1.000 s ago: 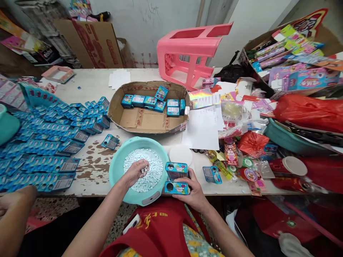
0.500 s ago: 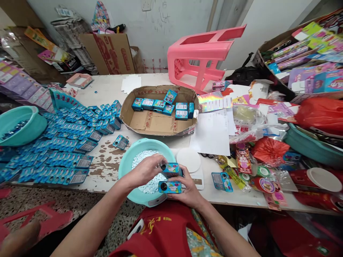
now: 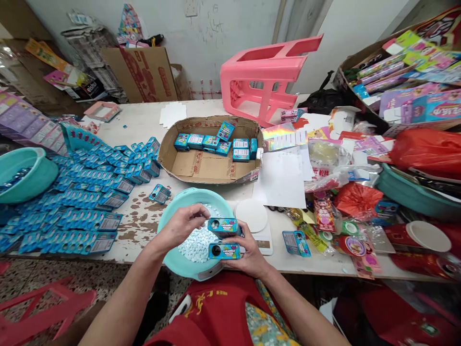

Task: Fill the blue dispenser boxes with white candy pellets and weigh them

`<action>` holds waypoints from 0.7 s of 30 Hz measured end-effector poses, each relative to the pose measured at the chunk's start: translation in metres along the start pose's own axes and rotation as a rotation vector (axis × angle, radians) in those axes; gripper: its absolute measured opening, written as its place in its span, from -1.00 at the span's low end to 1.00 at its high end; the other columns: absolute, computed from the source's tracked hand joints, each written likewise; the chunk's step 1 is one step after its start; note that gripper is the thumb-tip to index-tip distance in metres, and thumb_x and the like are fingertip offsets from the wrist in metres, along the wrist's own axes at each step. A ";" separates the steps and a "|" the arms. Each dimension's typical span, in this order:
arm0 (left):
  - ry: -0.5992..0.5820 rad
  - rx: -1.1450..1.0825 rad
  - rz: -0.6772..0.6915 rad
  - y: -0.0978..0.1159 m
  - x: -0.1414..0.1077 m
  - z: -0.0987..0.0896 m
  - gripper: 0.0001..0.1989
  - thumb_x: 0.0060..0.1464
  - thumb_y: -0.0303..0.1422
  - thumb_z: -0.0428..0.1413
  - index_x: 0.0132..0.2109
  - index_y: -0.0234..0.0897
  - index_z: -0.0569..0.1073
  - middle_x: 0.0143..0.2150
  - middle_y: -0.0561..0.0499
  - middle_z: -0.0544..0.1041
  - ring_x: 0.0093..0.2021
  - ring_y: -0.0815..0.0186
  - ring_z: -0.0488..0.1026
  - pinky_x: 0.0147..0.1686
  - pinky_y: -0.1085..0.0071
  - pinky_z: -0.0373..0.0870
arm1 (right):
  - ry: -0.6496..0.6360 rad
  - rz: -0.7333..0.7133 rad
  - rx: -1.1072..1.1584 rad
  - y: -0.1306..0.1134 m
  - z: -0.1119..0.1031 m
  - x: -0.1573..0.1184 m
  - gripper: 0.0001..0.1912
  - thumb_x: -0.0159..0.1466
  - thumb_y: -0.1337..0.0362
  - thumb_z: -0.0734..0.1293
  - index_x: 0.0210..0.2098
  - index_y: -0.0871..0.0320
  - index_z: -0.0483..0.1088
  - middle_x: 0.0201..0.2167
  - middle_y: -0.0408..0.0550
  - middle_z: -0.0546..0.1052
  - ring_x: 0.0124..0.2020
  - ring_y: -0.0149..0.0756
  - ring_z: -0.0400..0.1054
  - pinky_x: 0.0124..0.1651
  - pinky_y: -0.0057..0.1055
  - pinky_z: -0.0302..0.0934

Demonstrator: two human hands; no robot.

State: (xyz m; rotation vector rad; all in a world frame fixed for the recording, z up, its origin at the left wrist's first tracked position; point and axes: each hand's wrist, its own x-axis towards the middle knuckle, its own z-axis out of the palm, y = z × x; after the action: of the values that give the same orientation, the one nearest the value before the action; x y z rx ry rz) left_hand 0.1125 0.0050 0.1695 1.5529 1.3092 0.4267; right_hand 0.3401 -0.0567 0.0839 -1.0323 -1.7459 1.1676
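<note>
My right hand (image 3: 250, 252) grips two small blue candy boxes, one above the other, over the right side of a turquoise basin (image 3: 169, 211). The upper candy box (image 3: 223, 227) has a round hole with something pale inside; the hole of the lower candy box (image 3: 224, 250) looks dark. My left hand (image 3: 183, 223) hovers over the basin, just left of the upper box, its fingers pinched together. Whatever they may hold is hidden. Small pale blue and white candies (image 3: 198, 242) lie in the basin.
Many blue boxes (image 3: 82, 192) stand in rows at left. Behind the basin, a cardboard tray (image 3: 201, 168) holds several more. A white scale (image 3: 252, 216) sits to the right, with a loose box (image 3: 296, 243) beyond it. A pink stool (image 3: 262, 72) lies on the table's back.
My left hand has drawn back from the upper box's hole, a little to the left. Pale contents now show in that hole. My right hand still holds both boxes; the view has shifted slightly.
</note>
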 end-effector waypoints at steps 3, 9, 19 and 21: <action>0.089 0.134 -0.061 -0.029 0.000 0.007 -0.73 -0.04 -0.37 0.07 -0.12 -0.23 0.44 -0.07 -0.07 0.49 -0.03 0.14 0.38 0.00 0.23 0.28 | 0.024 0.013 0.017 0.001 -0.004 -0.004 -0.54 -0.09 0.19 0.54 -0.17 0.03 0.51 0.13 0.02 0.15 0.15 -0.03 0.17 0.17 -0.19 0.17; -0.156 0.095 0.088 -0.012 0.006 0.032 -0.47 0.02 -0.40 0.02 0.18 -0.08 0.28 0.20 0.00 0.33 0.17 0.20 0.25 0.13 0.31 0.19 | 0.055 0.017 0.061 0.002 -0.008 -0.015 -0.55 -0.10 0.20 0.55 -0.18 0.05 0.51 0.12 0.02 0.16 0.16 -0.07 0.17 0.17 -0.24 0.16; -0.062 0.252 0.328 -0.004 0.091 0.109 -0.65 -0.02 -0.45 0.03 -0.03 -0.23 0.37 -0.08 -0.05 0.44 -0.08 0.20 0.37 -0.08 0.33 0.29 | 0.424 0.285 -0.017 0.013 -0.054 -0.077 -0.64 -0.01 0.25 0.50 -0.18 0.06 0.48 0.29 0.04 0.03 0.26 0.00 0.06 0.25 -0.07 0.02; -0.045 0.283 0.352 -0.019 0.117 0.131 -0.63 -0.03 -0.48 0.02 -0.02 -0.24 0.36 -0.07 -0.07 0.43 -0.05 0.19 0.36 -0.04 0.31 0.29 | 0.508 0.333 -0.070 0.018 -0.065 -0.097 -0.64 0.00 0.25 0.49 -0.19 0.07 0.49 0.21 0.10 0.17 0.23 0.00 0.11 0.19 -0.07 0.11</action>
State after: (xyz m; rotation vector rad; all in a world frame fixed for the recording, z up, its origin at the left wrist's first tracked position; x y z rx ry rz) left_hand 0.2455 0.0450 0.0605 2.0320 1.0960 0.4342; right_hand 0.4384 -0.1211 0.0686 -1.5500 -1.2507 0.9300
